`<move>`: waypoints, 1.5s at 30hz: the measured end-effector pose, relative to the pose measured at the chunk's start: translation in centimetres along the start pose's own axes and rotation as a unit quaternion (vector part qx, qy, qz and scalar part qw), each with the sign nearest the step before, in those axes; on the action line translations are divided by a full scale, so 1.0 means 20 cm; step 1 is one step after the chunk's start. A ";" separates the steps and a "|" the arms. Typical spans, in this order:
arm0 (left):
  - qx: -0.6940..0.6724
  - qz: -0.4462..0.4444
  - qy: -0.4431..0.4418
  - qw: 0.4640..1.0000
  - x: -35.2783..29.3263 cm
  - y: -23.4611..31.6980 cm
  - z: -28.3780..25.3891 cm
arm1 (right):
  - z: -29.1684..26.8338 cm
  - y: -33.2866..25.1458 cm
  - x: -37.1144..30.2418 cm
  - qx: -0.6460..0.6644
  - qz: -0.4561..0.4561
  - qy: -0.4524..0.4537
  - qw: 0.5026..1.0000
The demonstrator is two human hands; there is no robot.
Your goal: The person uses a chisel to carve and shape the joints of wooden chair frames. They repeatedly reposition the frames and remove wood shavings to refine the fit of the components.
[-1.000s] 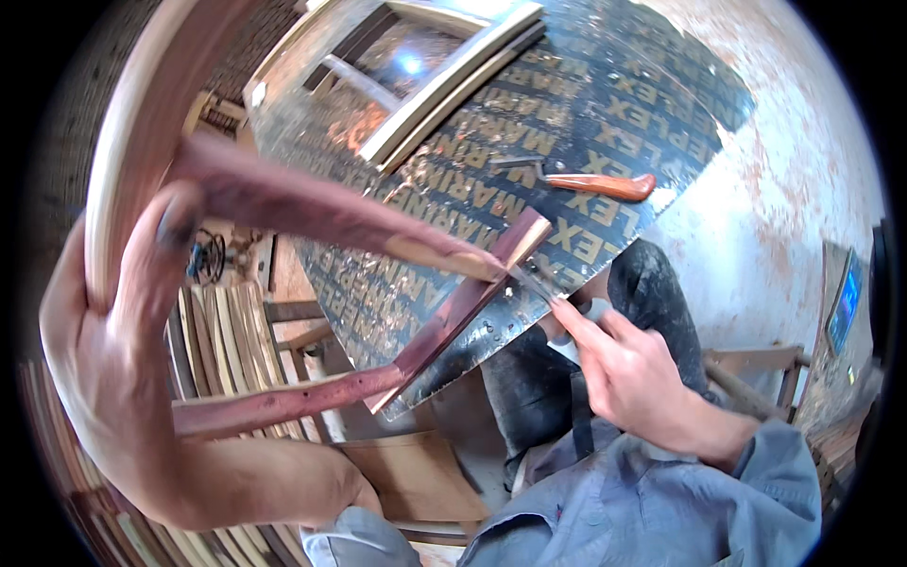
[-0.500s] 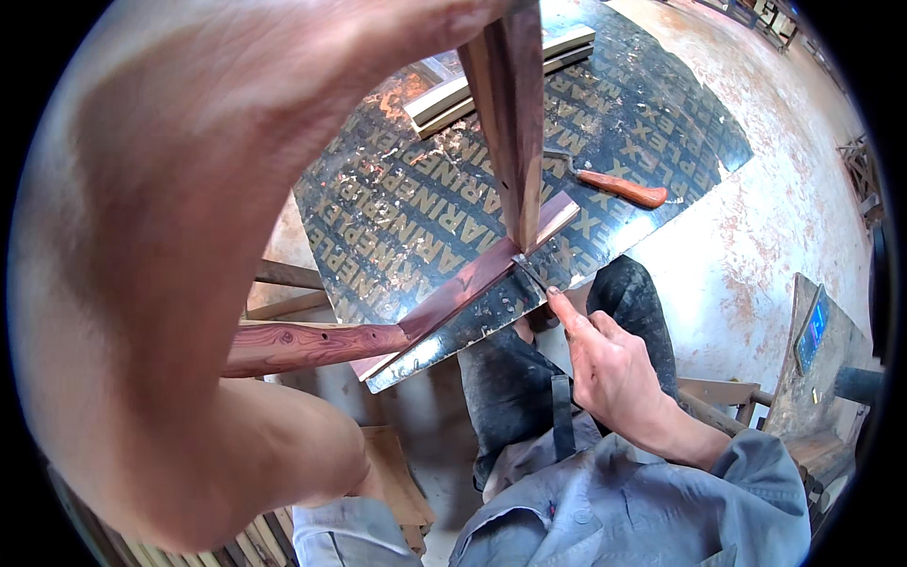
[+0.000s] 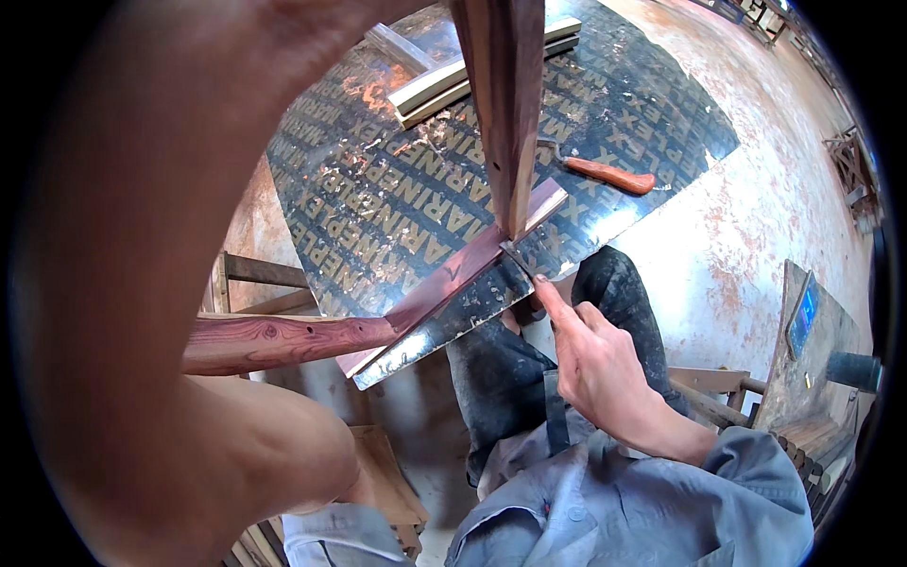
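A reddish-purple wooden frame stands on the dark printed board point(image 3: 397, 227). Its flat rail point(image 3: 453, 274) lies along the near edge. One leg point(image 3: 505, 123) rises toward the top of the view, while another leg point(image 3: 283, 342) runs left from the rail's near end. My left hand point(image 3: 354, 14) is raised beside the upright leg at the top edge, its fingers out of view. My right hand point(image 3: 605, 364) is closed round a thin metal-bladed tool point(image 3: 518, 260), index finger stretched along it. The blade's tip meets the corner of rail and upright leg; the handle is hidden.
A hooked tool with an orange-brown wooden handle point(image 3: 609, 176) lies on the board, right of the upright leg. Pale wooden strips point(image 3: 430, 94) lie farther back among shavings. My knees point(image 3: 614, 293) are under the near edge. A phone point(image 3: 803, 317) rests on a wooden surface at right.
The whole scene has shifted slightly left and down or up in places as the view moved. My left hand has slid mostly past the top edge. The blade stays at the same corner.
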State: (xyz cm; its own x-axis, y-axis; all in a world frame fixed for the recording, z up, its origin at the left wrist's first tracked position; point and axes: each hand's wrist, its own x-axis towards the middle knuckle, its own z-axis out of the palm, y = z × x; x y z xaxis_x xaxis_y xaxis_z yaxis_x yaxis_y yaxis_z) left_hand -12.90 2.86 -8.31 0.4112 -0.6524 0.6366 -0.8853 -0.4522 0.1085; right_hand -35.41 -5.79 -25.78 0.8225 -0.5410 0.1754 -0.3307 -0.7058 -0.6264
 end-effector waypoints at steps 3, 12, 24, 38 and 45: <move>0.003 0.003 0.001 1.000 0.00 0.00 0.00 | 0.03 0.00 0.07 0.000 -0.004 0.001 1.000; -0.008 0.003 -0.005 1.000 0.07 0.04 0.02 | 0.06 0.07 0.10 0.011 -0.032 0.017 0.999; -0.021 -0.003 -0.023 1.000 0.10 0.07 0.04 | 0.03 0.12 0.06 0.023 -0.037 0.044 0.998; -0.021 -0.018 -0.032 0.999 0.09 0.10 -0.02 | 0.06 0.09 0.13 0.010 -0.006 0.002 1.000; -0.004 -0.027 -0.031 0.999 0.08 0.10 -0.07 | -0.07 0.06 0.01 0.030 -0.031 -0.008 0.999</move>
State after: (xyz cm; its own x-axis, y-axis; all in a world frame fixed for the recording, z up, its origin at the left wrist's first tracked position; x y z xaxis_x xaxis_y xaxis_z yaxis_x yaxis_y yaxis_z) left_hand -14.35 1.82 -5.96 0.4717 -0.6632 0.5811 -0.8625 -0.4840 0.1477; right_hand -36.29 -7.45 -25.52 0.8477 -0.4899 0.2033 -0.2512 -0.7083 -0.6597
